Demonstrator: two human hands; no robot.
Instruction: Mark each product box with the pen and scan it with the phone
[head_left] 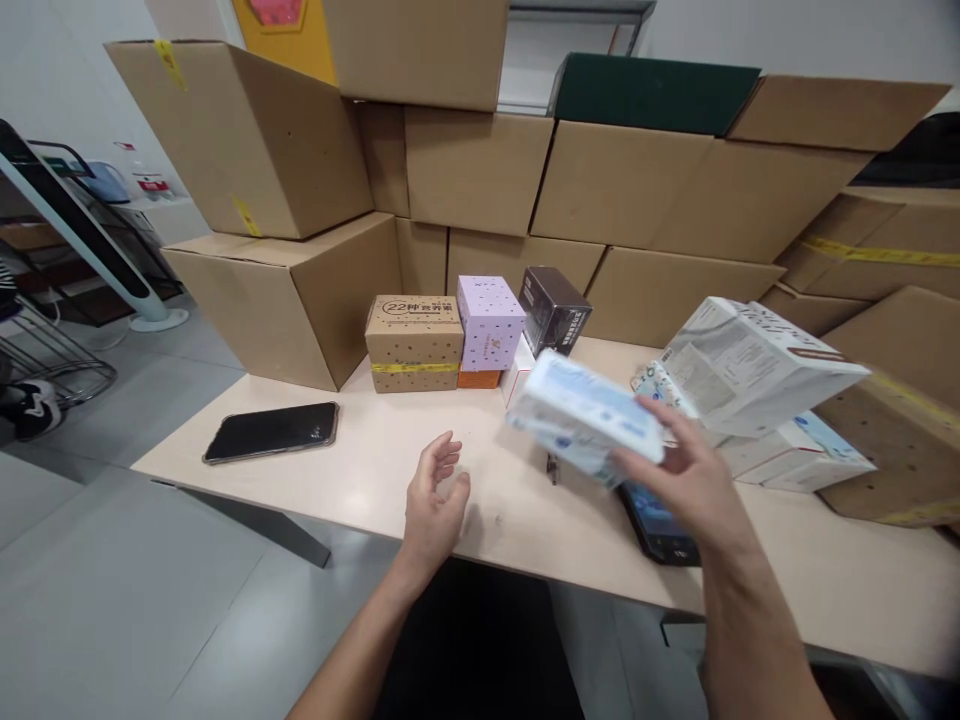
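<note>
**Head view: a pale blue-and-white box held over the table**

Head camera looks down on a light table (360,470) backed by a wall of large cardboard cartons (480,170). The right hand (686,480) grips a flat white and light-blue box (581,412) by its near right end, fingers wrapped over the edge. The box hangs above the table, clear of it, blurred. Its long axis runs from upper left to lower right, the free end pointing left toward the small boxes at the back, the broad face tilted up.

The left hand (433,495) is open and holds nothing, fingers loosely curled, palm turned right, just above the table edge.

Below the held box lies a dark phone (660,530), partly covered by the hand. Another black phone (271,431) lies flat at the left. At the back stand a closed brown box with yellow tape (414,342), a lilac box (491,322) on an orange one (478,379), and a dark box (553,308). At the right, white printed boxes (757,365) are piled. All cartons are closed; their contents cannot be seen.
</note>
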